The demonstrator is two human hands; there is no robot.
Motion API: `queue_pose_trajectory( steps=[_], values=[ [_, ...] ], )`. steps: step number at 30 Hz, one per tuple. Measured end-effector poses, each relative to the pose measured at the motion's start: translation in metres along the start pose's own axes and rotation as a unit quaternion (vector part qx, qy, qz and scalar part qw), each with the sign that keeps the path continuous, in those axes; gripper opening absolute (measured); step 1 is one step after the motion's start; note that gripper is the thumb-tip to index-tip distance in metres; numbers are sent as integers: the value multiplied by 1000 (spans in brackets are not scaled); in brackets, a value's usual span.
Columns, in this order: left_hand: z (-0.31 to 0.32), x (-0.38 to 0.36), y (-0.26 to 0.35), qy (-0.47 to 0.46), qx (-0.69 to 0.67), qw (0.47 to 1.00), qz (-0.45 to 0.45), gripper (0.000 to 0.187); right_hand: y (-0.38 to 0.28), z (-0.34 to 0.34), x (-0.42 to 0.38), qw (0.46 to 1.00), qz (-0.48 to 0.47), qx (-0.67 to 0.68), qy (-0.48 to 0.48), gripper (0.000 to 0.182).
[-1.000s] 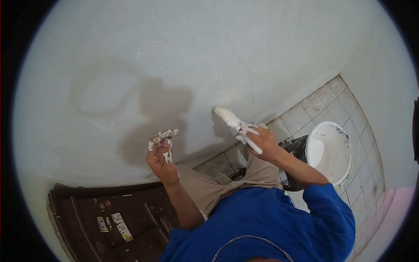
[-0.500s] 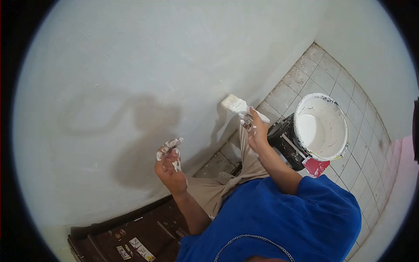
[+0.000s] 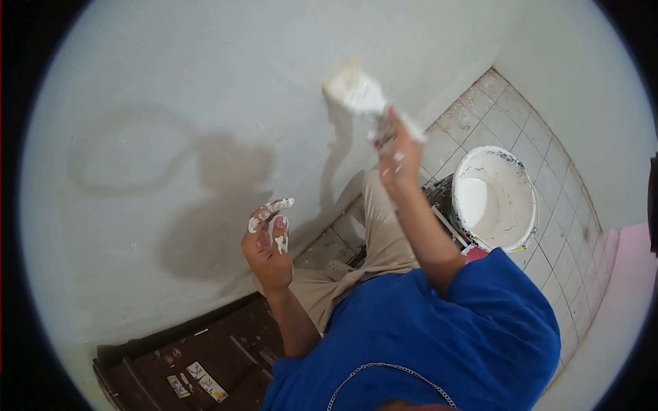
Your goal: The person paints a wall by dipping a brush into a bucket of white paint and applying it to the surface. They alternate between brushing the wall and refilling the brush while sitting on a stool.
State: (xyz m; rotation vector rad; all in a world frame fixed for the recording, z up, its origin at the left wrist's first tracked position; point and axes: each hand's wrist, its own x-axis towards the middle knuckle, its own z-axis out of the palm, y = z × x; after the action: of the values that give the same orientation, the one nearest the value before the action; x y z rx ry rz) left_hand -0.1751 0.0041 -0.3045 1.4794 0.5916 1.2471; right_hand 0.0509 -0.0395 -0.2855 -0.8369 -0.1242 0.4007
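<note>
My right hand is closed around the handle of a wide paintbrush. White paint covers the brush, whose bristles point up and left at the pale wall; motion blurs it, so contact with the wall is unclear. My left hand is raised in front of the wall, fingers curled with a gap between them and the thumb, and nothing held. White paint coats its fingertips. To the right of my right arm is a paint-smeared bucket with white paint inside.
Under the bucket is a dark container, with a red tool beside it. Grey floor tiles run along the right. A dark brown piece of furniture with stickers lies at lower left. My bent knee is near the wall.
My right hand has moved up along the wall with the paintbrush. My left hand has hardly moved. The view has shifted slightly, and my right arm now covers more of the red tool.
</note>
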Motion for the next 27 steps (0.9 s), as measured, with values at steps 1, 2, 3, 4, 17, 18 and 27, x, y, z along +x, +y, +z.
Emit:
queue_pose_trajectory(
  steps=[1, 2, 3, 4, 17, 18, 27],
  values=[
    [-1, -1, 1, -3, -1, 1000, 8, 17, 25, -21, 3, 999, 23, -3, 34, 22],
    [-2, -1, 2, -5, -3, 1000, 18, 17, 42, -43, 0, 998, 34, -29, 40, 21],
    [-3, 0, 2, -3, -7, 1000, -3, 17, 56, -62, -3, 996, 44, -55, 47, 21],
    [-6, 0, 3, -5, -11, 1000, -25, 17, 68, -81, -2, 992, 72, -90, 58, 20],
    [22, 13, 2, -38, 38, 998, 20, 14, -85, 48, 1, 990, -113, -23, -86, 22],
    [23, 13, 1, -37, 21, 999, 13, 14, -65, 38, 9, 989, -107, -68, -71, 24],
    [44, 1, -18, -94, -20, 995, -27, 14, -33, -143, 22, 971, -59, -197, 124, 30]
  ],
)
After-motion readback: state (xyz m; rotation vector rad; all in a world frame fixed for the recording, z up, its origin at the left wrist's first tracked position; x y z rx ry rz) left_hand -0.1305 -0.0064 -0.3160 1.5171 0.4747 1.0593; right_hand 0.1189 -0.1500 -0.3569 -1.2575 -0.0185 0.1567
